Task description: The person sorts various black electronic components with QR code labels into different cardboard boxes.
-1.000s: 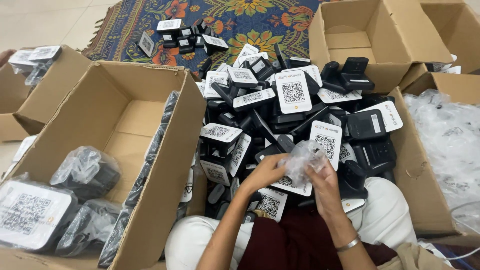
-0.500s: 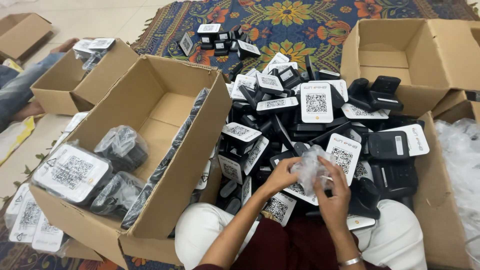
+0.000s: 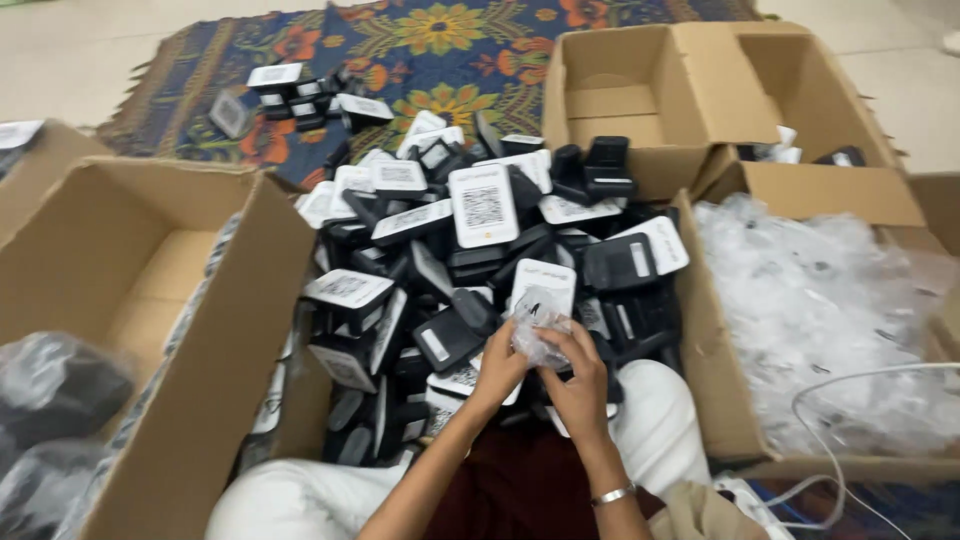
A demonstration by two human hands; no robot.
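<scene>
Both hands, left (image 3: 497, 368) and right (image 3: 580, 385), pinch a crumpled clear bag (image 3: 537, 327), fingers clamped on it. Below lies a heap of black devices (image 3: 470, 260), between two cardboard boxes (image 3: 215, 330).

Your arms are bare of sleeves. A silver bangle (image 3: 612, 494) circles your right wrist. White trousers (image 3: 655, 420) and a maroon top (image 3: 520, 495) lie beside that bangle.

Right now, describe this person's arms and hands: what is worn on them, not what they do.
Both forearms are bare, with no sleeve in view. The right wrist carries a thin silver bangle. The left hand and right hand wear no gloves, and no ring can be made out. The picture is a little blurred, so nails and finer marks cannot be told.
</scene>
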